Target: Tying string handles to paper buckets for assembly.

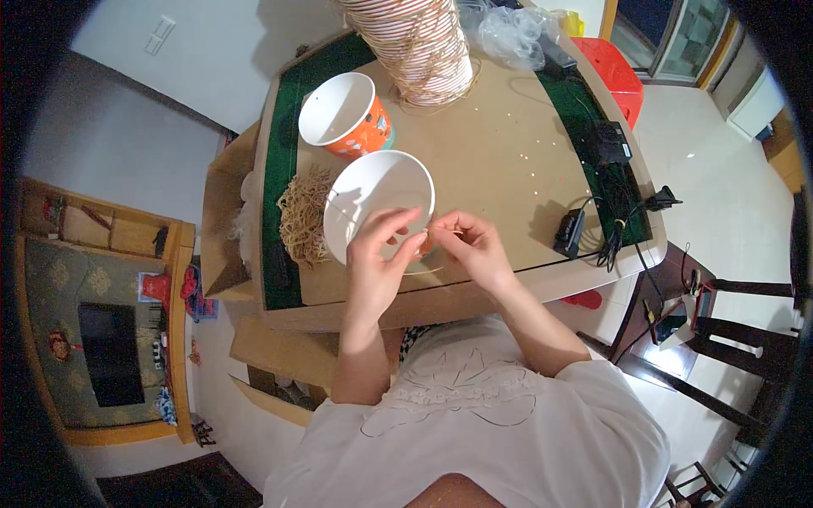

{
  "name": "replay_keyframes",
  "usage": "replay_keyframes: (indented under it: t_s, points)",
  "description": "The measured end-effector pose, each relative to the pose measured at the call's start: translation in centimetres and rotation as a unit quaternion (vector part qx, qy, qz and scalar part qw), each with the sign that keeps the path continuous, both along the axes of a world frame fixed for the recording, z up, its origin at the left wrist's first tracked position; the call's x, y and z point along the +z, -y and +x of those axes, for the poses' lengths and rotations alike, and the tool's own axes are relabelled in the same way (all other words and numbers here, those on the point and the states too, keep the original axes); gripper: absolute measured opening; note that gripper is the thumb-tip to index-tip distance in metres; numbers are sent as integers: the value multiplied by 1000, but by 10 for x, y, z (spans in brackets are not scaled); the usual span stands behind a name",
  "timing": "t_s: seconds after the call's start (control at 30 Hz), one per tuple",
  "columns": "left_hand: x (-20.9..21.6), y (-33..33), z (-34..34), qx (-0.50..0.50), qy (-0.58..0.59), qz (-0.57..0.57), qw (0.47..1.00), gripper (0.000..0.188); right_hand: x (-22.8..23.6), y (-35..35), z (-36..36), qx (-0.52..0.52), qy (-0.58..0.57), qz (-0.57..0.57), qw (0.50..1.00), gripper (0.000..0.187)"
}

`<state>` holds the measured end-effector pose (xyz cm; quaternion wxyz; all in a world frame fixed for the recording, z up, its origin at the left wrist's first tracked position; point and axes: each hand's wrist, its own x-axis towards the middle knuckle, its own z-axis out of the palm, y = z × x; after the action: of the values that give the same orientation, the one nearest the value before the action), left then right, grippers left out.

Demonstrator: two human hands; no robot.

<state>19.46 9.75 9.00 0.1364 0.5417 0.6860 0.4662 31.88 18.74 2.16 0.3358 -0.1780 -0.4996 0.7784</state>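
Head: right hand [474,251] angled toward left hand [378,256].

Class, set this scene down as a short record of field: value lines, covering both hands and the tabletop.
Left hand: the left hand, before the near tub, fingertips close to the right
Right hand: the right hand, apparently pinching a thin strand
Left of near tub: tan strand pile
Beyond: orange tub, striped column
Table's right side: black adapter
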Motion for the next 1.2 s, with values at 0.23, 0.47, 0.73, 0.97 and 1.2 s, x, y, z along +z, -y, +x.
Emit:
replay_keyframes:
  t_s: [0.23, 0.47, 0.73, 0.97, 1.2]
  points:
    - [4, 4, 2, -88, 93, 28, 991, 19, 15, 1, 13, 106, -54, -80, 990, 8]
    - [13, 2, 19, 17, -47, 29, 998, 8, 19, 13, 14, 5, -54, -18, 998, 7]
    - [0, -1, 14, 4, -181, 39, 983, 15, 16, 26, 8, -128, 15, 107, 986, 8]
    - [-4, -5, -8, 31, -144, -5, 989, 11, -8, 10, 0, -157, 35, 112, 981, 6]
    - [-4, -9, -13, -31, -84, -97, 991, 18, -15, 8, -9, -147, 31, 84, 985, 6]
